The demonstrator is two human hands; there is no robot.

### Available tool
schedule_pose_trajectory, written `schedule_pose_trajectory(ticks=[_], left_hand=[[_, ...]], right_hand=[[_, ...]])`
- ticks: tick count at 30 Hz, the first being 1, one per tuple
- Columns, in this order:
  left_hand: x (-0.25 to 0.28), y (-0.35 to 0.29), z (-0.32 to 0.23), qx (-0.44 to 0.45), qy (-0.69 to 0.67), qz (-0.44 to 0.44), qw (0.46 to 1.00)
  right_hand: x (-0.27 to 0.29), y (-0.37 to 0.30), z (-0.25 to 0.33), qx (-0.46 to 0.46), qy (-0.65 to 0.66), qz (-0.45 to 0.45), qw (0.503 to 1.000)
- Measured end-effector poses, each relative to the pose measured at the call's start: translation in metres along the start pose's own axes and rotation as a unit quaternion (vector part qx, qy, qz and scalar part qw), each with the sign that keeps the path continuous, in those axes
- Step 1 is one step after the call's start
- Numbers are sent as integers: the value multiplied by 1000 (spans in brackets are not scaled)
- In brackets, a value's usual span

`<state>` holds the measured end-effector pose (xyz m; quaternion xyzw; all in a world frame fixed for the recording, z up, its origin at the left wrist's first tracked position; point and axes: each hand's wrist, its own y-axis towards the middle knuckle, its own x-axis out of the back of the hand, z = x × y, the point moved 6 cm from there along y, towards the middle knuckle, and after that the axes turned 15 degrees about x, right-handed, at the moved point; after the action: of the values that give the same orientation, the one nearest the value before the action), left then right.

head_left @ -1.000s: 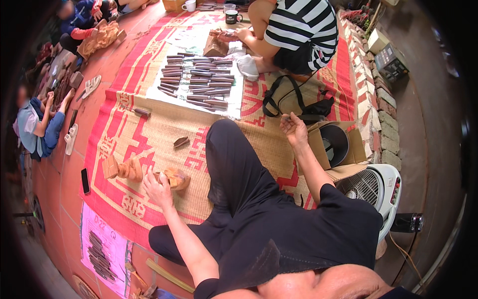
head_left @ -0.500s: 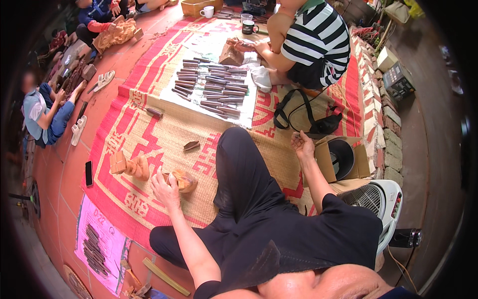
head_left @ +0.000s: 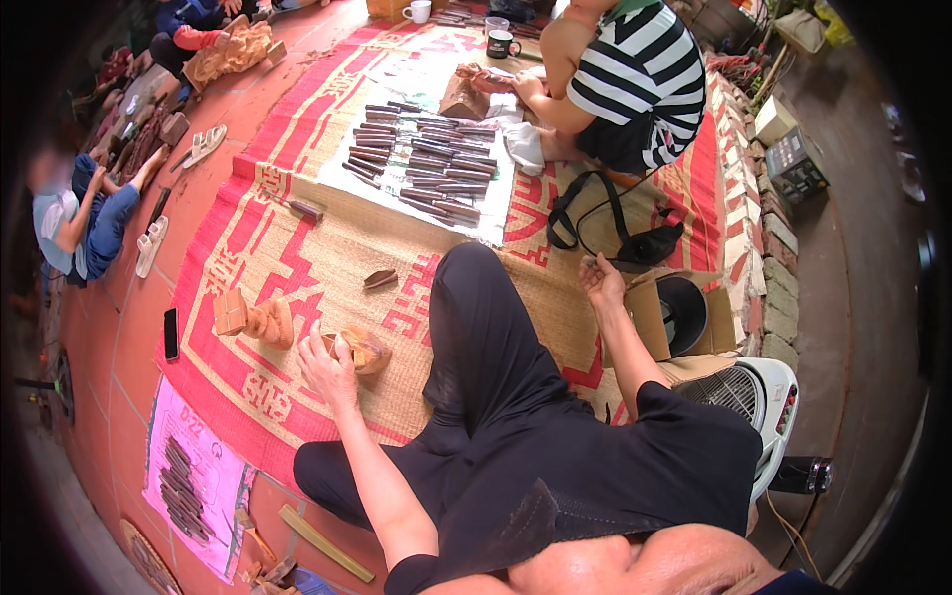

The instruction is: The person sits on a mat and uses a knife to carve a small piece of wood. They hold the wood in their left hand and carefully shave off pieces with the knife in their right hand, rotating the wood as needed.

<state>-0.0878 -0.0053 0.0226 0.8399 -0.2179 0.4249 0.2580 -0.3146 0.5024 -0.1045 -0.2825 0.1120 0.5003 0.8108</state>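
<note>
So the left hand (head_left: 329,375) is down at a rounded orange-tan piece (head_left: 369,352) on the woven mat (head_left: 342,243), right beside the sitter's bent knee. Fingers are at its left side, but I honestly can't tell if that grip is clamped or just resting. A blocky-ended carved wooden piece (head_left: 268,323) lies just left of it. The right hand (head_left: 603,285) is up by the open cardboard box (head_left: 650,319) and black bag (head_left: 650,243), fingers curled in; can't make out whether that grip is pinching something small. My read: this is a steadying or positioning step, with the left doing the handling. Shifting the piece would call for a firm left hold, and two-handed work would need the right brought over.
</note>
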Motion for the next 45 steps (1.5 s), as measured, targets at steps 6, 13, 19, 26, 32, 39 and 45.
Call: schedule_pose_trajectory(ticks=[6,13,19,26,32,39,45], left_hand=[[0,1,-3,0,-9,-4,1000],[8,0,6,-1,-21,-16,1000],[10,-2,14,14,-75,-4,997],[15,-5,29,28,-91,4,995],[21,-4,34,29,-107,4,994],[18,-3,30,24,-111,11,993],[16,-2,25,29,-72,34,996]], right_hand=[[-37,-8,4,-9,66,-1,998],[-232,-144,-71,-37,-119,382,916],[-290,-199,-203,-79,-160,543,821],[-293,-231,-271,9,-283,546,789],[-292,-250,-282,-78,-310,574,754],[-291,-244,-297,-132,-258,608,739],[-283,-220,-301,-170,-263,511,800]])
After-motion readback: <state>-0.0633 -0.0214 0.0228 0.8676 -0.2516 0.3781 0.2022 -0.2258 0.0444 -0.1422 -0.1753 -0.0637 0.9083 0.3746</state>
